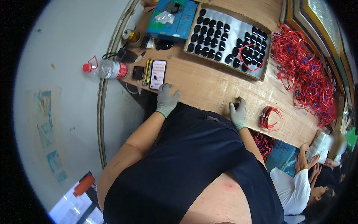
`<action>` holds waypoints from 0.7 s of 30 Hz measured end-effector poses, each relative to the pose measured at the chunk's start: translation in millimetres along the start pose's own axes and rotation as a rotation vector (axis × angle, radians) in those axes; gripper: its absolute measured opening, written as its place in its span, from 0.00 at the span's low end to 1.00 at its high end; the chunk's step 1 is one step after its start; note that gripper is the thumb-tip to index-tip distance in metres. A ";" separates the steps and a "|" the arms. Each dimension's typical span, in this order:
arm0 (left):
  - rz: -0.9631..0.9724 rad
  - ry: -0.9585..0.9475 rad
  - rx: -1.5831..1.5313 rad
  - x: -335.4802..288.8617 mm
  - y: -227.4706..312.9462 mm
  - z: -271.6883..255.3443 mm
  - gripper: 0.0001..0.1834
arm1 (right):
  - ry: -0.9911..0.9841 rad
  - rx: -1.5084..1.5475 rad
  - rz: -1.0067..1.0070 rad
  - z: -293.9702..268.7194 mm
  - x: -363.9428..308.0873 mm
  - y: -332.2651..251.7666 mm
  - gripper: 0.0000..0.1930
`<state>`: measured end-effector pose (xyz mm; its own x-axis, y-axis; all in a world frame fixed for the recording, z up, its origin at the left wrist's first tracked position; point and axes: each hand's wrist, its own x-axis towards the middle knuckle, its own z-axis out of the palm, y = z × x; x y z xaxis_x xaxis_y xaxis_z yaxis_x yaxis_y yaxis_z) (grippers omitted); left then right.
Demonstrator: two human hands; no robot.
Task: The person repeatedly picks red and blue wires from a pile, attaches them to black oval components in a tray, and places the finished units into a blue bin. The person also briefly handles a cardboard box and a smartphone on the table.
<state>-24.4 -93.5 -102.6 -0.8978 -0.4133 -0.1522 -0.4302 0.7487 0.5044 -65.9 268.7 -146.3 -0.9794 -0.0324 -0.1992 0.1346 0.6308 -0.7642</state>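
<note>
My left hand (167, 100), in a grey glove, rests at the table's near edge with thumb and fingers apart. Its fingertips are at the lower end of a phone (158, 74) with a lit screen. My right hand (238, 114), gloved too, is at the same edge with thumb and fingers bent around a small black piece (236, 103), mostly hidden. To its right sits a bundle of red and black looped cords (270, 118). Beyond both hands, a shallow cardboard box (223, 69) holds rows of glossy black oval pieces (212, 32). A red cord loop (241, 59) lies over some of them.
A large heap of red cords (298, 71) covers the table's right side. At the left are a water bottle (112, 69), a can (131, 36), yellow pen-like tools (147, 72) and a blue box (173, 20). Other people (296, 190) sit at the lower right.
</note>
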 end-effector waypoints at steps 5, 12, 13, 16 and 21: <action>-0.258 0.121 -0.026 -26.1 -38.1 -27.3 0.21 | -0.027 -0.054 -0.169 -1.9 -4.2 0.6 0.27; -0.162 0.126 -0.011 -7.1 -69.6 -44.6 0.16 | 0.028 -0.047 -0.151 6.4 -15.2 6.8 0.23; -0.003 0.122 0.084 -5.2 -58.4 -41.0 0.15 | 0.039 -0.057 -0.118 7.7 -17.7 8.1 0.23; 0.161 -0.143 -0.017 -14.3 -33.5 -34.3 0.15 | 0.126 -0.116 0.059 22.6 -31.8 6.6 0.24; 0.409 -0.577 -0.118 -15.9 -31.3 -4.9 0.15 | 0.327 -0.010 0.263 40.9 -86.5 -34.5 0.24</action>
<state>3.7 -112.9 -111.7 -0.9058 0.2529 -0.3400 -0.0646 0.7105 0.7007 20.4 218.0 -127.8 -0.9083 0.3776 -0.1800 0.3863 0.5924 -0.7070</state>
